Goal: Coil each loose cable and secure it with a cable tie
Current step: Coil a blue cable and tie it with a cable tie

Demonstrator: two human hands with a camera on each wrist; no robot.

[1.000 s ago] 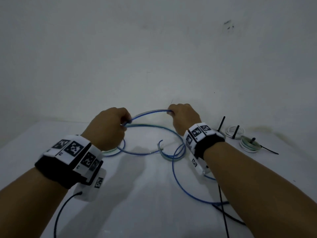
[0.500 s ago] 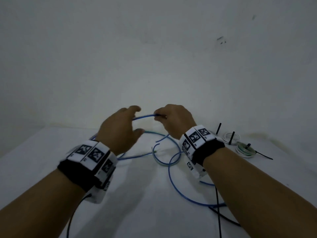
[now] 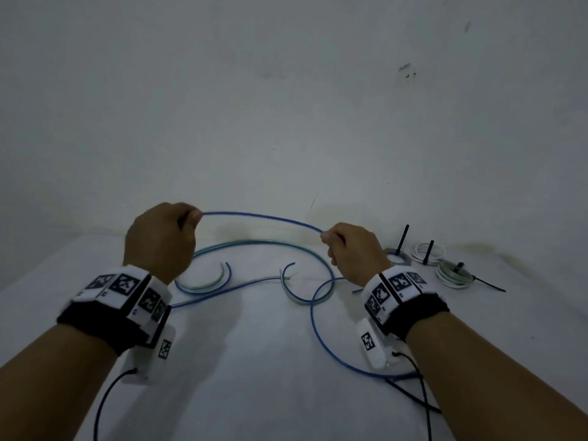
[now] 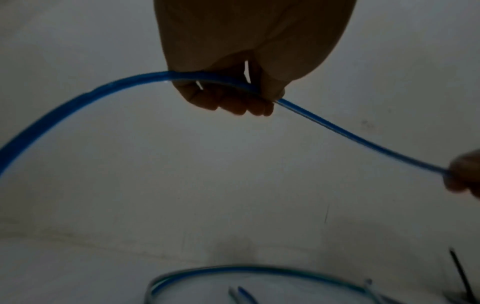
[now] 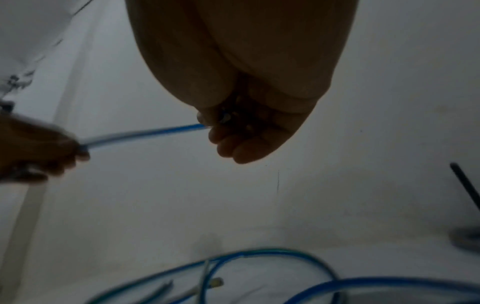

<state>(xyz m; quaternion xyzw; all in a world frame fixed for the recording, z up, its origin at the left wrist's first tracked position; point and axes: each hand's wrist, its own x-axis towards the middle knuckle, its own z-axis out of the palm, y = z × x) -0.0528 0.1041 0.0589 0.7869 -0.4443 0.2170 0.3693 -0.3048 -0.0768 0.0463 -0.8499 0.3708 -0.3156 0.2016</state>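
Left hand [image 3: 159,240] and right hand [image 3: 353,253] now well apart, each with fingers curled around the blue cable [image 3: 261,218], a longer span arching between them above the white table [image 3: 270,361] than half a second ago, remaining loops on the tabletop
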